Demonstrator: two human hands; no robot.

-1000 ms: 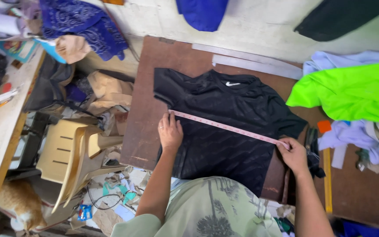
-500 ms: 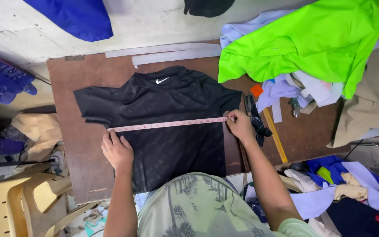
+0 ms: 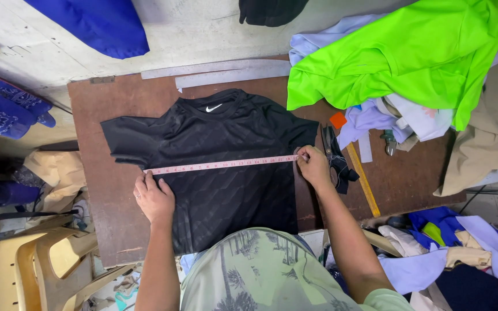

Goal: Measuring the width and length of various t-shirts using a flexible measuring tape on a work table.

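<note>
Lying flat on a brown table (image 3: pixel 116 230) is a black shirt (image 3: pixel 226 184), with its neck pointing away from the person. A pink measuring tape (image 3: pixel 226 165) runs straight across the shirt, just under the sleeves, from one side to the other.

The left hand (image 3: pixel 154 198) rests on the shirt's left side. Its fingers press down on the left end of the tape, pinning it to the cloth. The right hand (image 3: pixel 313 167) is at the shirt's right edge. Its fingertips pinch the other end of the tape and hold it tight, so the tape looks stretched (no sag in it at all).

Just to the right of the right hand lie black scissors (image 3: pixel 336 161), and beside them a long yellow ruler (image 3: pixel 364 184) slants down the table. A bright green shirt (image 3: pixel 410 52) sits on a pile of pale clothes at the far right corner. Two grey metal rulers (image 3: pixel 226 72) lie along the far edge of the table, above the shirt's neck. A tan plastic chair (image 3: pixel 41 265) stands at the left, near the table.
</note>
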